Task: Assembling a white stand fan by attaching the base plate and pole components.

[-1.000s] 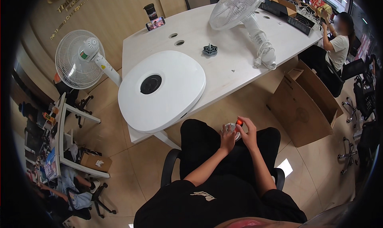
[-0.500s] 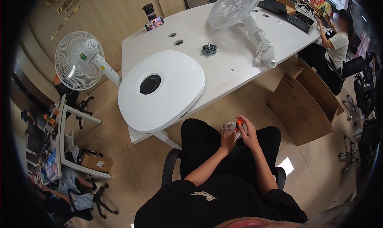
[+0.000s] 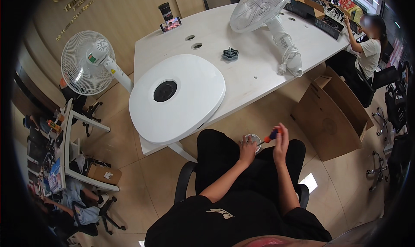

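Between my knees is a white round part, like a ring or the end of a tube. My left hand rests on it with its fingers closed over the rim; the fingers hide much of it. In my right hand is a screwdriver with a red and dark blue handle. Its shaft slants down to the left, and the tip is at the round part, partly hidden by my left fingers. On the table ahead lie a large white fan base with a dark round centre and a dark star-shaped knob.
A white fan head with a bundled cord lies on the white table. Another fan stands left of it. An open cardboard box is on the floor at right. People sit at far right and lower left.
My right hand has moved right and slightly up with the screwdriver, away from my left hand. More of the screwdriver's handle and shaft shows. My left hand stays on the round part.
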### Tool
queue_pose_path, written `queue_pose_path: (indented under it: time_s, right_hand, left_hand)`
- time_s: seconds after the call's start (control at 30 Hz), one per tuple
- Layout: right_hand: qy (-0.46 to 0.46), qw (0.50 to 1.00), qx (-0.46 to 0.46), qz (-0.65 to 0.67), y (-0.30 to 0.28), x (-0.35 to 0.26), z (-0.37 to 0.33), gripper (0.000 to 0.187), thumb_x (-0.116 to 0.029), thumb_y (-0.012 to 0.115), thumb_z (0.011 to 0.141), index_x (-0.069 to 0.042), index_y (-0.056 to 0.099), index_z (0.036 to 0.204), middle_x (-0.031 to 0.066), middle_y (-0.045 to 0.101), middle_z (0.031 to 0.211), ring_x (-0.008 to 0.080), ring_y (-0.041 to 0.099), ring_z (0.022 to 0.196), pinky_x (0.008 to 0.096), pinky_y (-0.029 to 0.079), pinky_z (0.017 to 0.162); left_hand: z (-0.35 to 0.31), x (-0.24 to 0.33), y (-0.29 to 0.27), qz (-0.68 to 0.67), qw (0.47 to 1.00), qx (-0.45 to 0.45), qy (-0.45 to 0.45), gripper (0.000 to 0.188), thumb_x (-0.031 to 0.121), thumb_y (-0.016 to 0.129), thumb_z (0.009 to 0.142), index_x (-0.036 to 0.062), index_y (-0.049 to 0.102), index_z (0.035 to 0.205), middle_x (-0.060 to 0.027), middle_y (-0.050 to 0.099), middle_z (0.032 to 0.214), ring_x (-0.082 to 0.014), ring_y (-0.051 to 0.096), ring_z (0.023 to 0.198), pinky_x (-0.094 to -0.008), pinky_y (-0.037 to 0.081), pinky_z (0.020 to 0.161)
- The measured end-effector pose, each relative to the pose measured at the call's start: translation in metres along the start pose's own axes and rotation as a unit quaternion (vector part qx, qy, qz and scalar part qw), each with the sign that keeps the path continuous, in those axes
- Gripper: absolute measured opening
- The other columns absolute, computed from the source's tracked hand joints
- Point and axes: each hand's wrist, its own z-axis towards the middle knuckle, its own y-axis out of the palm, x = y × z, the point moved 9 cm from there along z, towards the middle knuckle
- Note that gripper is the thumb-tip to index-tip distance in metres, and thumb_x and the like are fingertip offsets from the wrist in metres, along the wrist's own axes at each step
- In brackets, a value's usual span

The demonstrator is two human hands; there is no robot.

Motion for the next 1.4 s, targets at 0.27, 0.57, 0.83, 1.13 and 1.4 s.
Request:
queue_pose_path:
  time_s: [0.27, 0.57, 0.83, 1.13, 1.4]
  right_hand:
    - [0.493, 0.853, 0.052, 0.165, -0.005, 0.146, -0.098, 0.038, -0.01, 0.067, 0.09, -0.007, 0.052, 0.125, 0.0013, 0.055, 0.084, 0.0104, 0.054, 0.06, 0.0245, 0.044, 0.046]
    - [0.545, 0.8, -0.058, 0.244, 0.043, 0.172, -0.141, 0.046, -0.006, 0.069, 0.087, -0.007, 0.052, 0.13, 0.004, 0.06, 0.085, 0.0101, 0.055, 0.059, 0.0231, 0.043, 0.047]
    - [0.517, 0.84, -0.04, 0.16, 0.042, 0.178, -0.142, 0.028, -0.017, 0.073, 0.09, -0.006, 0.058, 0.11, 0.0008, 0.057, 0.073, 0.0094, 0.053, 0.053, 0.0231, 0.043, 0.044]
    - [0.557, 0.806, -0.038, 0.195, 0.041, 0.179, -0.149, 0.026, -0.015, 0.078, 0.086, -0.009, 0.055, 0.096, 0.0, 0.054, 0.072, 0.0084, 0.05, 0.053, 0.0222, 0.041, 0.044]
    - [0.561, 0.793, -0.004, 0.238, 0.037, 0.182, -0.148, 0.028, -0.015, 0.078, 0.085, -0.011, 0.054, 0.098, 0.0002, 0.054, 0.076, 0.0088, 0.05, 0.057, 0.0215, 0.04, 0.045]
  left_hand:
    - [0.005, 0.003, -0.007, 0.012, 0.999, 0.03, 0.021, 0.025, 0.029, 0.063, 0.091, 0.0096, 0.065, 0.107, -0.0217, 0.051, 0.139, -0.047, 0.041, 0.132, -0.0642, 0.039, 0.098]
    - [0.003, 0.004, -0.01, 0.038, 0.999, 0.032, 0.015, 0.028, 0.033, 0.063, 0.092, 0.009, 0.067, 0.106, -0.0166, 0.051, 0.131, -0.0405, 0.044, 0.124, -0.0582, 0.043, 0.09]
    - [0.006, 0.007, -0.032, -0.025, 0.996, 0.085, 0.006, 0.026, 0.028, 0.066, 0.09, 0.0047, 0.065, 0.101, -0.012, 0.056, 0.122, -0.0358, 0.05, 0.115, -0.0508, 0.046, 0.088]
    - [0.067, 0.048, -0.258, -0.226, 0.925, 0.284, 0.117, 0.01, 0.011, 0.068, 0.088, 0.0045, 0.061, 0.089, -0.0101, 0.062, 0.084, -0.031, 0.06, 0.083, -0.0417, 0.049, 0.069]
    - [0.162, 0.019, -0.298, -0.126, 0.942, 0.307, 0.042, 0.008, 0.012, 0.069, 0.086, 0.0049, 0.068, 0.089, -0.0102, 0.066, 0.086, -0.0292, 0.063, 0.085, -0.0413, 0.05, 0.073]
